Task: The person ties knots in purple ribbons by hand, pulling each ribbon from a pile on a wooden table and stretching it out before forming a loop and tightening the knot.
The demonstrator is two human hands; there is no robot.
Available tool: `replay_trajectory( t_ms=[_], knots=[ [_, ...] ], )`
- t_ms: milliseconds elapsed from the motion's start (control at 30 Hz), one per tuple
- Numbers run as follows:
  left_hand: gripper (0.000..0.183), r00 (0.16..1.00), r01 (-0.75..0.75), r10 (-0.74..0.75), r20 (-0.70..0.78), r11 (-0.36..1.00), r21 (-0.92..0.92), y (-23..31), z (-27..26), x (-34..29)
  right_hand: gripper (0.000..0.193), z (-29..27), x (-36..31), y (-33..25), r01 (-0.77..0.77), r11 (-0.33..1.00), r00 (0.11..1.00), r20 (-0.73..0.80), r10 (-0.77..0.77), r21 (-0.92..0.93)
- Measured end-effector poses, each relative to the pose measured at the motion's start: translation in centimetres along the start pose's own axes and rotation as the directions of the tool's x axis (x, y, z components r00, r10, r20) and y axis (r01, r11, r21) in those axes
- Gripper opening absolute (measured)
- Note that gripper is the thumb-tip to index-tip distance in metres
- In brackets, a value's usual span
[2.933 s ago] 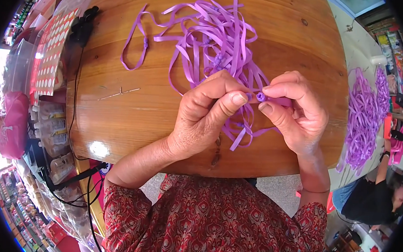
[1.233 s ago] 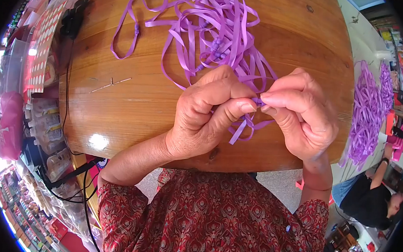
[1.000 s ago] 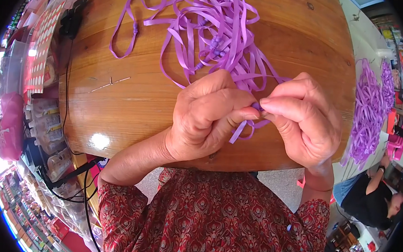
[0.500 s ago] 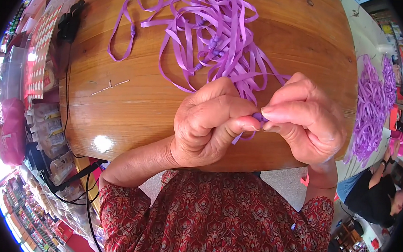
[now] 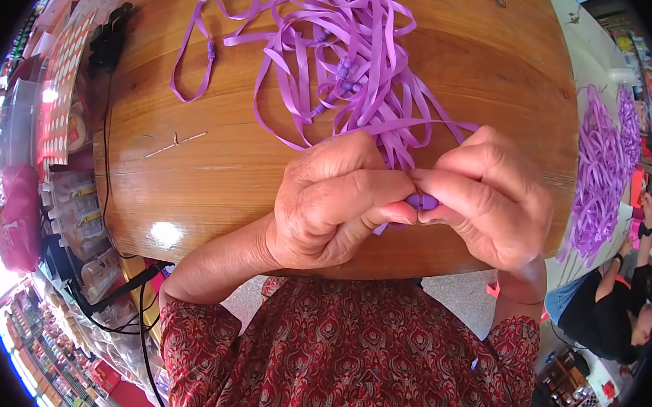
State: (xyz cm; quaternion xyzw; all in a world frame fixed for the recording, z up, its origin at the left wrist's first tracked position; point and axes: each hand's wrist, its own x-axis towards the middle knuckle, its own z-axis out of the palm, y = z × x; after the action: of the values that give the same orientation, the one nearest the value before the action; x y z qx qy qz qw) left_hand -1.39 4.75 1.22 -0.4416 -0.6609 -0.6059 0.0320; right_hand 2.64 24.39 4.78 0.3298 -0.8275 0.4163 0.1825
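Between my two hands, just in front of the near table edge, is a small purple plastic buckle [image 5: 422, 202]. My left hand [image 5: 341, 204] pinches its left side with thumb and index finger, and my right hand [image 5: 490, 202] pinches the right side. A purple ribbon [image 5: 450, 124] runs from behind my fingers to the heap beyond; a short ribbon end shows below the left thumb. The heap of purple ribbon lanyards [image 5: 364, 64], with several purple buckles among them, lies at the far middle of the table. My fingertips hide part of the buckle.
The wooden table [image 5: 214, 197] carries a thin twisted strip [image 5: 176, 144] at left and a separate lanyard loop [image 5: 193, 54] farther back. More purple lanyards [image 5: 600, 175] lie on a pale surface at right, near a person in black [image 5: 603, 317]. Cables and packets crowd the left edge.
My fingers have shifted slightly around the buckle, so more of it shows between the thumbs. At right, the other person's arm has moved.
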Motion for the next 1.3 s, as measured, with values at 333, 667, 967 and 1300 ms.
replay_trajectory(
  t_ms=[333,667,967,1300],
  knots=[
    [0.026,0.974,-0.218,0.208,0.095,0.969,0.117,-1.3,0.3,0.2,0.038,-0.9,-0.7,-0.9,0.057,0.969,0.985,0.172,-0.016,-0.239],
    [0.027,0.957,-0.287,0.282,0.074,0.955,0.071,-1.4,0.6,-0.4,0.038,-0.5,-0.9,-1.1,0.038,0.992,0.983,0.182,-0.015,-0.123],
    [0.027,0.901,-0.433,0.423,0.094,0.884,0.173,-1.6,0.7,-0.5,0.033,-0.4,-1.0,-1.0,-0.085,0.996,0.971,0.227,0.078,0.021],
    [0.025,0.964,-0.163,0.152,0.216,0.986,0.034,-1.6,-0.3,0.4,0.029,-0.4,-1.0,1.3,-0.322,0.872,0.93,0.297,0.218,0.367]
  ],
)
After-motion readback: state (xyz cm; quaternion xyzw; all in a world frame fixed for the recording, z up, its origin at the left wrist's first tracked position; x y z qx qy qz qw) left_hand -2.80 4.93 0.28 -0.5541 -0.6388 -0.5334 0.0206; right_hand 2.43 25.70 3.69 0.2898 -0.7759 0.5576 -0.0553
